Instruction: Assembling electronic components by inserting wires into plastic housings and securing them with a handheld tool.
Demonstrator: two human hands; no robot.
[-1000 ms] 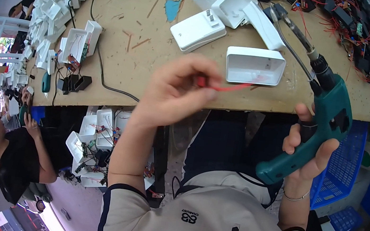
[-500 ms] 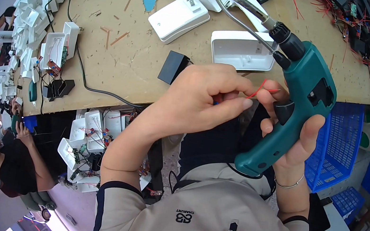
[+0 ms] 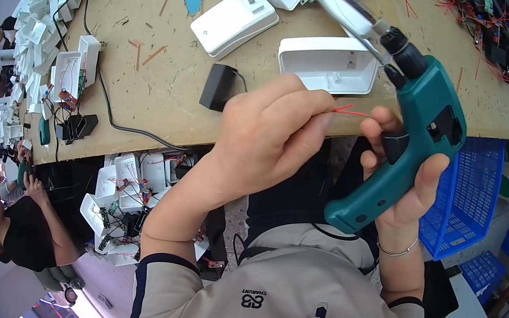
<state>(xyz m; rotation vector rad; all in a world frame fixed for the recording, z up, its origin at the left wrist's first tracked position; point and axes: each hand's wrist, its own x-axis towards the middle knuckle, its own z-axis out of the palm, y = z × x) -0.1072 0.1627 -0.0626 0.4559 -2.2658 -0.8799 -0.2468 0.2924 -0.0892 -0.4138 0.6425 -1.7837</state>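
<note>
The left hand pinches a thin red flexible wire at its two o'clock, while at three o'clock the right hand curls around a dark-green plastic pistol-shaped tool, its metal nozzle pointing toward ten, presumably clear of the fingers.

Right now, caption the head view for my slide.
Left hand pinches red wire, right hand grips green soldering gun; open white case on bench.
</note>
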